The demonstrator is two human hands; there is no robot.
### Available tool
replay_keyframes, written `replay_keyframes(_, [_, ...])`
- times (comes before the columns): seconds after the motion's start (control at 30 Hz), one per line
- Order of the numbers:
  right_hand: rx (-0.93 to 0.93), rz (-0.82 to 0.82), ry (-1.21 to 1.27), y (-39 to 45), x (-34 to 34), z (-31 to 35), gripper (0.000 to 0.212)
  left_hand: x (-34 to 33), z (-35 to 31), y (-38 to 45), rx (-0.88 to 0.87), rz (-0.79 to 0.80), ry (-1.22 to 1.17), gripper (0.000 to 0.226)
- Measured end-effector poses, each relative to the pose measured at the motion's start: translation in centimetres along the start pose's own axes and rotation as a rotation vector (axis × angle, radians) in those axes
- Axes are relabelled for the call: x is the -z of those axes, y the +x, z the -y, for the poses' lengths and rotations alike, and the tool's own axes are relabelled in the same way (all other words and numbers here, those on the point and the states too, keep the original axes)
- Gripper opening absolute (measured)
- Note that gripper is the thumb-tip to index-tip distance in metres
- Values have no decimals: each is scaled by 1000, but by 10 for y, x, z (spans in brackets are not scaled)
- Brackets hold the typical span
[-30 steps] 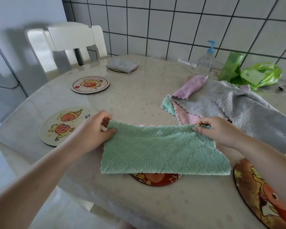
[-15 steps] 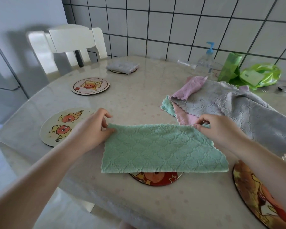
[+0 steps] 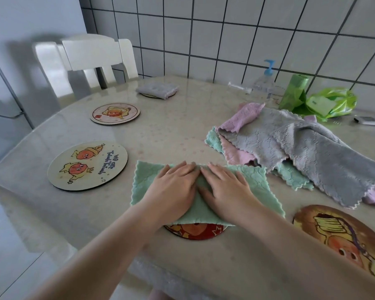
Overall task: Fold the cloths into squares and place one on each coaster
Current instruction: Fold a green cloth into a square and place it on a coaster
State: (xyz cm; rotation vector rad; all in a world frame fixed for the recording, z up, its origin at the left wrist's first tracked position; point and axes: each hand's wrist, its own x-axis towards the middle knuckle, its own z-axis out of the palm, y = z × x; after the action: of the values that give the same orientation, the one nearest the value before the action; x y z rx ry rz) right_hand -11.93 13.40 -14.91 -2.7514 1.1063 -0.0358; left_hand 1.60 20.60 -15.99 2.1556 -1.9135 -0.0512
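Both hands are lying flat and spread on the green cloth (image 3: 206,187), the left hand (image 3: 173,187) and the right hand (image 3: 226,189) side by side at its middle, palms down, pinching nothing; the cloth is sitting as a wide folded band on the worktop (image 3: 171,131), covering most of the red coaster (image 3: 195,231), whose near rim is peeking out below it. The step in hand looks like pressing the fold flat before the next fold; to do it well, the palms should be sweeping outward from the centre toward both short ends, pushing air and ripples out; the scalloped edges should be lining up before one end is brought over the other to make a square. One folded grey cloth (image 3: 157,89) is resting on the far coaster (image 3: 148,95); a loose cloth pile (image 3: 290,148) is waiting to the right, touching the green cloth's corner, so the sweep should be avoiding dragging it.
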Motion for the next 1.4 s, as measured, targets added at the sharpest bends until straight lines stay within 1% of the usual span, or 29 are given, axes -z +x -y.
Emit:
replay_keyframes(0.1, [-53, 37, -31, -13, -5, -9, 65, -2, 8, -10, 57, 22, 40, 63])
replay_keyframes(0.23, [-85, 31, -71, -20, -4, -26, 77, 3, 18, -15, 123, 82, 85, 66])
replay_keyframes(0.37, [-146, 24, -95, -26, -1, -49, 85, 6, 32, -23, 172, 97, 79, 79])
replay_keyframes(0.47, [-171, 35, -108, -31, 0, -62, 90, 9, 41, -31, 221, 78, 68, 83])
replay_keyframes(0.53, [-154, 24, -116, -31, 4, -64, 92, 14, 41, -36, 188, 21, 80, 83])
replay_keyframes(0.57, [-130, -3, -104, -30, 7, -62, 88, 18, 38, -39, 125, -29, 79, 78])
replay_keyframes(0.6, [-92, -43, -67, -26, 11, -60, 78, 21, 32, -41, 27, -92, 64, 68])
replay_keyframes(0.67, [6, -136, 58, -15, 18, -50, 56, 27, 15, -46, -169, -233, 3, 40])
replay_keyframes(0.7, [42, -169, 142, -7, 21, -44, 47, 28, 5, -49, -229, -272, -25, 31])
replay_keyframes(0.73, [60, -172, 224, 1, 22, -36, 40, 29, -4, -51, -258, -276, -44, 27])
replay_keyframes(0.77, [65, -149, 281, 8, 23, -28, 36, 29, -13, -52, -265, -258, -55, 25])
replay_keyframes(0.83, [75, -83, 302, 22, 25, -14, 33, 23, -21, -54, -252, -216, -58, 25])
replay_keyframes(0.9, [75, -47, 263, 33, 29, -7, 30, 18, -23, -56, -219, -180, -54, 25])
replay_keyframes(1.0, [60, -41, 183, 45, 34, -3, 25, 14, -23, -57, -166, -143, -110, 23])
replay_keyframes(1.07, [62, -41, 153, 49, 32, -2, 26, 12, -22, -57, -146, -119, -141, 22])
replay_keyframes(1.13, [59, -24, 131, 51, 32, -2, 29, 11, -20, -57, -150, -133, -141, 21])
replay_keyframes(1.23, [40, 62, 81, 54, 37, 0, 32, 10, -21, -59, -161, -165, -146, 19])
replay_keyframes(1.33, [40, 152, -8, 63, 40, 0, 30, 11, -22, -59, -167, -166, -121, 17])
replay_keyframes(1.4, [72, 166, -62, 68, 38, -1, 29, 12, -22, -60, -172, -191, -97, 16])
